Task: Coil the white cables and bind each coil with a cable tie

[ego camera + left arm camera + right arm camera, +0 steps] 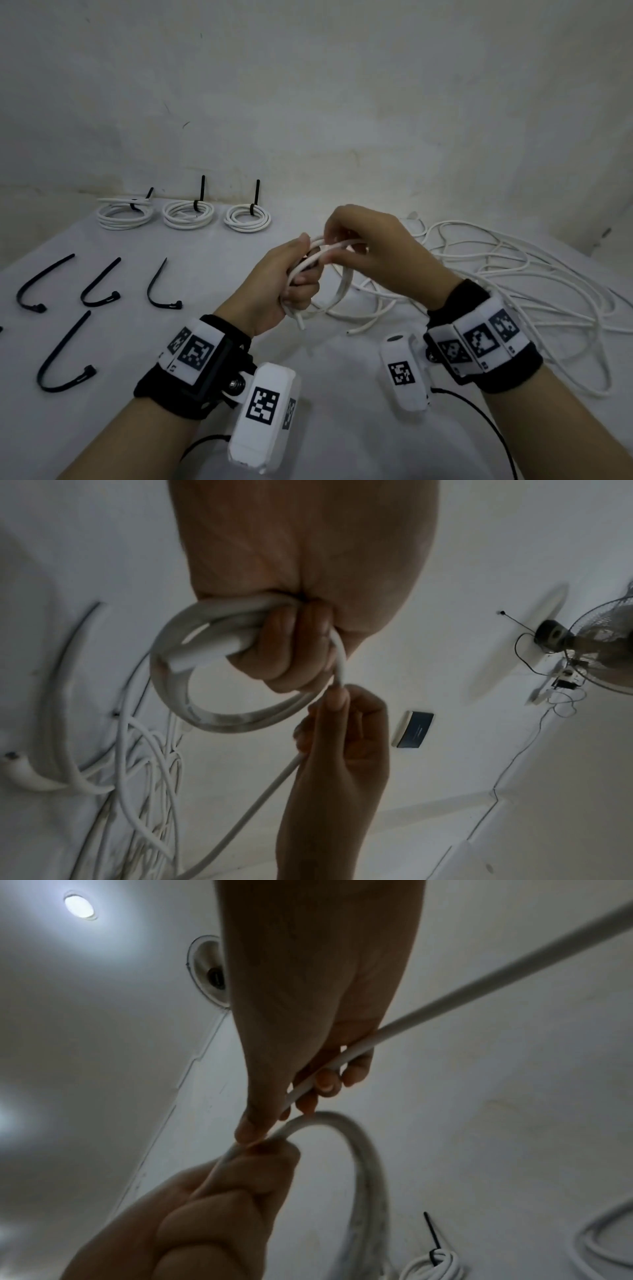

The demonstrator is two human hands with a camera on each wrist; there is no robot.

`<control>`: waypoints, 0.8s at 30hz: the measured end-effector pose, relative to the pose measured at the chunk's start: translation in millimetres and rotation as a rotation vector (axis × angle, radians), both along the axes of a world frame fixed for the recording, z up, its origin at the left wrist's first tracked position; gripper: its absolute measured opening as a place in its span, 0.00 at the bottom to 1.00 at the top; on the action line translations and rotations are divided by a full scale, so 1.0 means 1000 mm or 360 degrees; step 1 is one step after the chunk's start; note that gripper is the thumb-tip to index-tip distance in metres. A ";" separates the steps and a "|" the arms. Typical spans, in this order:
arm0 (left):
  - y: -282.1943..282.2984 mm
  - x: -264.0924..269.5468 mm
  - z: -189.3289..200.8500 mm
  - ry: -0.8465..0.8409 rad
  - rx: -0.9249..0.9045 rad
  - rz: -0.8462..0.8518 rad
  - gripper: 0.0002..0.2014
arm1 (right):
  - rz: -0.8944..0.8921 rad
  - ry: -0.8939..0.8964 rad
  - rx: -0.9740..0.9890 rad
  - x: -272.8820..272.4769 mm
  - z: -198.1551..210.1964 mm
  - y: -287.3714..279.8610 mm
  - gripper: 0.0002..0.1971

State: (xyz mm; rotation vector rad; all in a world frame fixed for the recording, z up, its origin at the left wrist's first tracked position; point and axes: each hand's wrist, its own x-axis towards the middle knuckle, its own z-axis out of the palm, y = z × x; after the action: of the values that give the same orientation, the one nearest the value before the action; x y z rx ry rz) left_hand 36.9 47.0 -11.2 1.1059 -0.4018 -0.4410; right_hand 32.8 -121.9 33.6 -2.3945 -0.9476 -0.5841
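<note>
Cable ties (65, 353), four black loose ones, lie at the table's (212, 291) left; three bound coils (187, 214) sit along the far edge, and a loose white tangle (513, 274) sprawls right. Above the table's middle, the left hand (274, 291) has its fingers curled tight round a partly wound coil (337, 284), while the right hand (373, 253) pinches that coil's running strand just beside the left thumb.

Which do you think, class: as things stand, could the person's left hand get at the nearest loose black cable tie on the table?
Probably not yet. The left hand grips the half-wound cable coil, so it is occupied. The path to the cable tie looks free across bare table; passing the coil to the right hand would free it.
</note>
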 end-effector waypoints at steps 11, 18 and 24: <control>0.002 -0.001 0.001 0.0168 -0.0081 -0.0134 0.25 | 0.0029 -0.0088 0.0358 0.012 -0.013 -0.002 0.04; -0.002 -0.007 0.005 -0.0133 0.0091 0.0283 0.19 | 0.0040 0.0022 0.0233 0.013 -0.029 -0.005 0.20; 0.005 0.000 0.007 -0.0060 0.0206 0.0517 0.23 | 0.0088 0.0015 0.0172 0.012 -0.027 0.001 0.18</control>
State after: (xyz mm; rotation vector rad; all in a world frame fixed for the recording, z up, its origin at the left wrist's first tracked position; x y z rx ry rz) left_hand 37.0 52.0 -3.7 1.2809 -0.2225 -0.1608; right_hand 45.0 -120.7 6.9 -2.2662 -0.9507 -0.5874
